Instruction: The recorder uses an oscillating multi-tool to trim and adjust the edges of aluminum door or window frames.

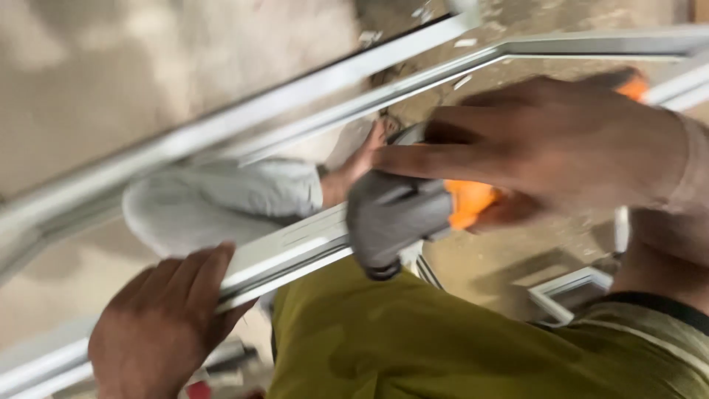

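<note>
Two bare hands work at one pale metal frame bar [295, 251] that slants from the lower left up toward the middle of the view. The left hand [159, 325] lies on the bar's lower stretch, fingers [199, 277] curled over its upper edge and closed around it, palm down. Just past the bar's upper end, the right hand [561, 144] is wrapped around an orange and grey power tool [413, 210]; its fingers reach leftward across the top of the tool's body and the thumb tucks under the orange part. The tool's grey nose [384, 222] points down and left and meets the bar, with a dark round tip at its bottom; the blur hides whether the tip truly touches the metal.

Below both hands spreads an olive-green garment [413, 340], close to the camera. Beyond the left hand, above the bar, a leg in light grey trousers [221, 196] stretches across, ending in a bare foot [362, 159] just left of the right hand's fingertips. Farther above run two more long pale frame rails [310, 100], one meeting a corner joint near the top right. Right of the tool, under the right wrist, lies a small white frame corner [572, 292] on the dusty floor [111, 81]. No packages, labels or signs can be made out; everything is motion-blurred.
</note>
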